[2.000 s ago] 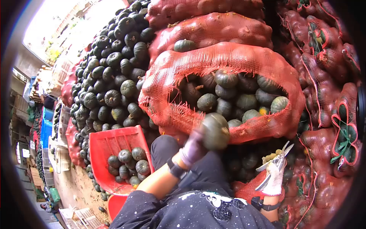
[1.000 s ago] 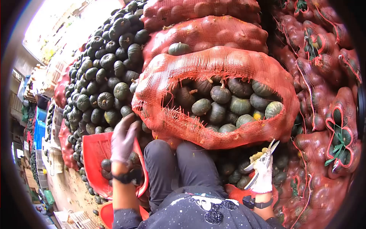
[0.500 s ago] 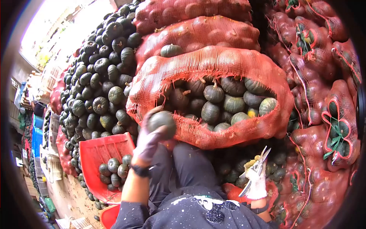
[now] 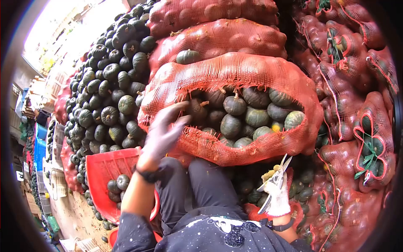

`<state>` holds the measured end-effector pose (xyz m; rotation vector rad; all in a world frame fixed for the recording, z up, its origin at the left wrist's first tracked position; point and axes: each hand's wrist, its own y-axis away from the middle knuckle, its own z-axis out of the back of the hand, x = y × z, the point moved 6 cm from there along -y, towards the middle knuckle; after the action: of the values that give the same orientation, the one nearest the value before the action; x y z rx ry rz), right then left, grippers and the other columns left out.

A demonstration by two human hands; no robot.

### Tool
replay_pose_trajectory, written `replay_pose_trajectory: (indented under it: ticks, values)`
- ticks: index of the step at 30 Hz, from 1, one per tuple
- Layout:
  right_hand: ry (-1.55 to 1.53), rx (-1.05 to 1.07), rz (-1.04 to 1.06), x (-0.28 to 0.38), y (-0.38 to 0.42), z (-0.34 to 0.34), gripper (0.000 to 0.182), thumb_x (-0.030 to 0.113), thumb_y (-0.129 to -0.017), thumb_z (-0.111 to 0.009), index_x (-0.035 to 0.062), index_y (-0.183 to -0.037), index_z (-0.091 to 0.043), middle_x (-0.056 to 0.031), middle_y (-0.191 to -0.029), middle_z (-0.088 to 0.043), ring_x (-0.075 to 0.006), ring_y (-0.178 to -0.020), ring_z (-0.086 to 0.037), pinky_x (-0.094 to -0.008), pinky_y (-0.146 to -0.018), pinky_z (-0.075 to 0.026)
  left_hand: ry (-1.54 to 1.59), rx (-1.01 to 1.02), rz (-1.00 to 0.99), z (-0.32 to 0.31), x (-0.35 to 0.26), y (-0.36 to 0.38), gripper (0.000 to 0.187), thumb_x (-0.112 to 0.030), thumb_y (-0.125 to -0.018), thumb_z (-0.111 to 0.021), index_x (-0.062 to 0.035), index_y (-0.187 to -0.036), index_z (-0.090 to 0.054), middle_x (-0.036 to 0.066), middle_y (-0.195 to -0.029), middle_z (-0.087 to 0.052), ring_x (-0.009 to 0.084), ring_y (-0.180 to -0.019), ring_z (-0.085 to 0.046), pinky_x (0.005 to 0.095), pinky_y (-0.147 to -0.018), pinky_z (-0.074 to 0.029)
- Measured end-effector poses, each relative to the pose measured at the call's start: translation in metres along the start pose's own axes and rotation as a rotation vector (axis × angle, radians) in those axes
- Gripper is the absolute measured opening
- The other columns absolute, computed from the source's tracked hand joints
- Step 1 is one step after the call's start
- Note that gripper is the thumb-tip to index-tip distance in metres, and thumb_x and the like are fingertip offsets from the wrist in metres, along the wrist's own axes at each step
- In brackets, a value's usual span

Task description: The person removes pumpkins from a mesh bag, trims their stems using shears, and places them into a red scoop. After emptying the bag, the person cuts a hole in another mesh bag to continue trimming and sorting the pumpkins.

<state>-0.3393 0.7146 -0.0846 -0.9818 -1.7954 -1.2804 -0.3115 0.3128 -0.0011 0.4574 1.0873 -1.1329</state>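
Note:
My left hand (image 4: 163, 133), in a pale grey glove, reaches to the left end of a torn-open red mesh sack (image 4: 235, 156). Its fingers are spread and nothing shows in them. Inside the opening lie dark green pumpkins (image 4: 234, 105), some with short stems, one with a yellow patch. Low on the right, my right hand (image 4: 280, 202), in a white glove with yellowish fingertips, is closed around metal shears (image 4: 275, 183), their blades pointing up and slightly apart. A red plastic scoop (image 4: 110, 164) with several pumpkins in it stands beside my left forearm.
A tall heap of pumpkins (image 4: 110, 116) rises at the left. Behind the open sack lie more full mesh sacks (image 4: 226, 38), with one loose pumpkin (image 4: 188, 56) on top. Tied sacks (image 4: 342, 96) line the right side. More pumpkins lie in shadow near my right hand.
The pumpkin held in my left hand has left it. That hand has moved up to the sack's opening and its fingers have spread. My right hand keeps the shears, shifted slightly left.

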Motion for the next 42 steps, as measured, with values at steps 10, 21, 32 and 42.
replay_pose_trajectory:
  ticks: [10,21,32,42]
  values:
    - [0.126,-0.12,-0.017,0.002,0.035,0.032,0.068,-0.002,-0.078,-0.065,0.0105,-0.139,-0.04,-0.0047,-0.109,-0.054,-0.0139,-0.093,-0.056,-0.0271,-0.073,-0.054,0.207,0.195,0.042,-0.174,0.038,-0.083,0.076,-0.03,-0.074,-0.086,-0.013,-0.138,-0.05,0.014,-0.137,-0.053,0.0311,-0.121,-0.057,0.0443,-0.097,-0.054]
    - [1.13,0.257,0.724,0.034,0.024,-0.07,0.057,0.006,-0.076,-0.067,0.0024,-0.131,-0.051,-0.0158,-0.102,-0.064,-0.0327,-0.089,-0.067,-0.0449,-0.081,-0.056,1.72,0.161,0.78,-0.158,0.001,0.101,0.076,-0.077,-0.087,-0.05,-0.0192,-0.136,-0.054,0.009,-0.125,-0.063,0.0282,-0.116,-0.061,0.0532,-0.1,-0.049]
    - [1.317,0.303,0.469,-0.009,0.017,-0.068,0.048,0.01,-0.08,-0.063,0.0065,-0.125,-0.046,-0.0125,-0.092,-0.063,-0.035,-0.075,-0.065,-0.0473,-0.07,-0.058,1.535,0.32,0.713,-0.196,0.006,0.122,0.065,-0.054,-0.092,-0.064,-0.014,-0.141,-0.047,0.006,-0.128,-0.059,0.0208,-0.116,-0.058,0.0434,-0.104,-0.047]
    - [0.093,0.158,-0.012,-0.026,-0.011,0.018,0.068,-0.008,-0.074,-0.066,0.0159,-0.135,-0.046,-0.0013,-0.104,-0.057,-0.0159,-0.095,-0.062,-0.0305,-0.076,-0.055,0.735,-0.362,0.684,0.085,0.118,0.233,0.079,-0.055,-0.081,-0.074,-0.0139,-0.143,-0.047,0.016,-0.129,-0.06,0.0328,-0.109,-0.064,0.0493,-0.089,-0.056]
